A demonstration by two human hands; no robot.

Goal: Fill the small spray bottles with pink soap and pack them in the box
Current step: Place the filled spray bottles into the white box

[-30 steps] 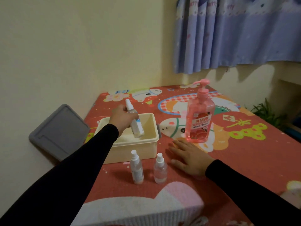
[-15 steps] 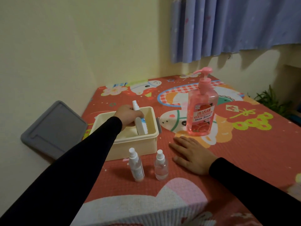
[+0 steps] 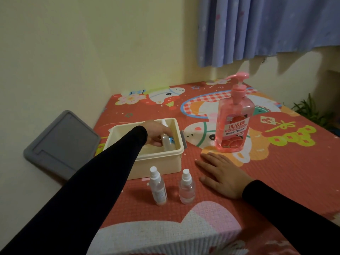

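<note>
Against the yellow wall, on the cartoon mat [image 3: 276,172], your left hand [image 3: 153,134] grips a spray bottle [image 3: 166,138] low inside the cream box [image 3: 156,162], likely to pack it, while your right hand [image 3: 223,174] lies spread flat, probably bracing you.

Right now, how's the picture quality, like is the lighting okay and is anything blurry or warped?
Head view: dim, warm light; soft shadows under the curtain on the wall; no strong glare; left hand and its spray bottle in the box slightly soft; wide-angle bending toward the edges.
</note>
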